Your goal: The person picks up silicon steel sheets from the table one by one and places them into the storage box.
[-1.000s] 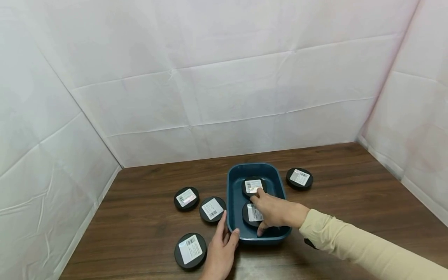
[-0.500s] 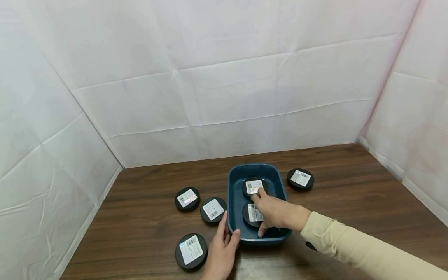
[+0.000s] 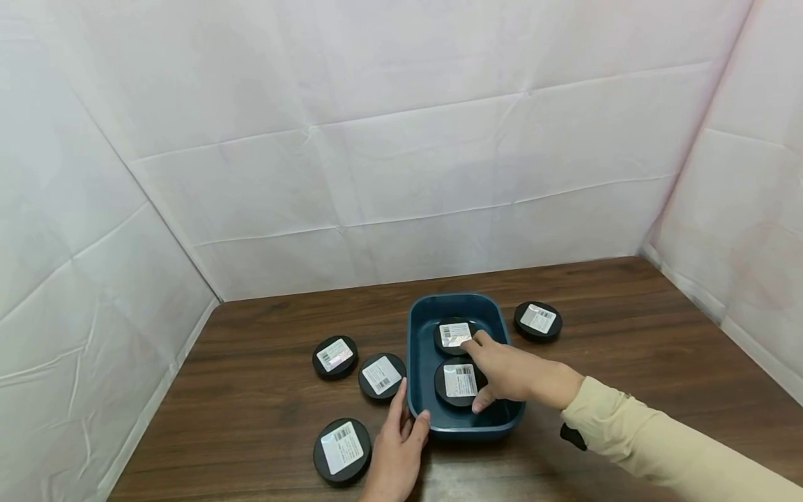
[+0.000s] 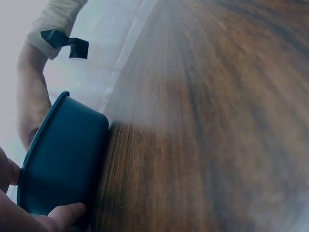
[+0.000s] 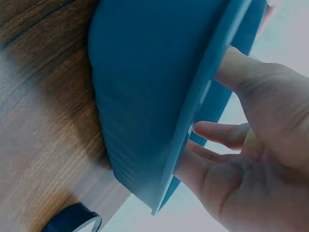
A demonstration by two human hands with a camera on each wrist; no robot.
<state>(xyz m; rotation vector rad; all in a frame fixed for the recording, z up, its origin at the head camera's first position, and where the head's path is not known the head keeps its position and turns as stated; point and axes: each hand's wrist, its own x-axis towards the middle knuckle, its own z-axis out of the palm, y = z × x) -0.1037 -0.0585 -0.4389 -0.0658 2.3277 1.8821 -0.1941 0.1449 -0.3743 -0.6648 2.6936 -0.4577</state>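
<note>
A dark blue plastic tub [image 3: 413, 341] stands on the table. Two round black discs with white barcode labels lie inside, a far disc [image 3: 444, 346] and a near disc [image 3: 460, 400]. My right hand [image 3: 514, 373] reaches over the tub's right rim, fingers and thumb spread beside the near disc. In the right wrist view, the fingers [image 5: 212, 133] dip past the rim of the tub [image 5: 140, 92], their tips partly hidden. My left hand [image 3: 395, 457] touches the tub's near left corner with nearly straight fingers; in the left wrist view its thumb [image 4: 67, 212] lies against the outer wall.
Left of the tub lie three more labelled black discs: one at the back [image 3: 321, 369], one beside the tub [image 3: 370, 390] and one nearer [image 3: 341, 477]. Another disc [image 3: 530, 335] lies to its right. White sheeting [image 3: 401, 167] walls in the wooden table [image 3: 263, 404].
My right hand has shifted right, away from the near disc, whose label now shows fully. The discs, the tub and my left hand stay put.
</note>
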